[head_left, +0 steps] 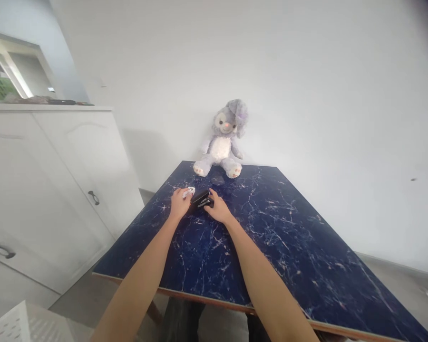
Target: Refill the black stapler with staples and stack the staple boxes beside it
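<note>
Both of my hands are close together over the dark blue marbled table. My left hand is closed on a small white box with dark print, at the box's near left side. My right hand has its thumb and fingers around the right end of a black stapler with a strip of shiny metal along its lower side. The stapler lies slantwise between the two hands, its left end close to my left hand. Whether that hand touches it, I cannot tell.
A grey and white plush rabbit sits at the table's far edge against the white wall. To the left stands a white cabinet with dark handles. A white perforated container is at the lower left.
</note>
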{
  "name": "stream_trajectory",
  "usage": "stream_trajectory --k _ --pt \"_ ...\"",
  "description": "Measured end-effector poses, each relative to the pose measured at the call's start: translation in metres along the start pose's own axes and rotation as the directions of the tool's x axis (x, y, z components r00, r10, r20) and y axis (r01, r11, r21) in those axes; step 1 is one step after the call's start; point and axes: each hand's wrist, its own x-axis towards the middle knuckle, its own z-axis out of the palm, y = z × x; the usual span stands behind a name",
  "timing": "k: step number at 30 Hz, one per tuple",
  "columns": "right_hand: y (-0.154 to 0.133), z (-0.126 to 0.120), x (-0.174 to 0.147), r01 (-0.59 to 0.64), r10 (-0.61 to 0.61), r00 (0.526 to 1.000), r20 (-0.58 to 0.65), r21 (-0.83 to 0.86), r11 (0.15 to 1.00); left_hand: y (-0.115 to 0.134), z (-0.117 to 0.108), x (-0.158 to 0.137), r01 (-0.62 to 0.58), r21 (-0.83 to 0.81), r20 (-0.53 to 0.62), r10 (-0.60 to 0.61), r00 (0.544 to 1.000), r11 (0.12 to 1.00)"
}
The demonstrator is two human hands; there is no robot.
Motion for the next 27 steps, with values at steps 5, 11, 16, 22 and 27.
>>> stream_trajectory --k 5,11,16,22,27 --pt "-0.007 0.001 0.003 -0.051 0.049 0.998 -0.049 -0.048 0.998 0.001 0.002 -0.002 -0.022 0.009 0.015 0.022 1.000 1.000" --pt "0.003 -0.002 0.006 -0.225 0.220 0.947 -0.235 0.008 0.974 0.002 0.004 -0.004 0.023 0.081 0.038 -0.026 0.999 0.996" --pt "0.003 -0.004 0.005 -0.267 0.248 0.925 -0.288 -0.029 0.963 0.001 0.007 -0.007 -0.014 0.134 0.050 0.007 0.999 0.991" --pt "-0.001 -0.008 0.003 -0.283 0.290 0.914 -0.284 0.066 0.957 0.001 0.007 -0.007 0.002 0.154 0.043 -0.009 0.999 0.988" --pt "0.000 -0.009 0.003 -0.267 0.302 0.914 -0.273 0.158 0.951 0.001 0.006 -0.005 0.029 0.150 0.000 -0.030 1.000 0.988"
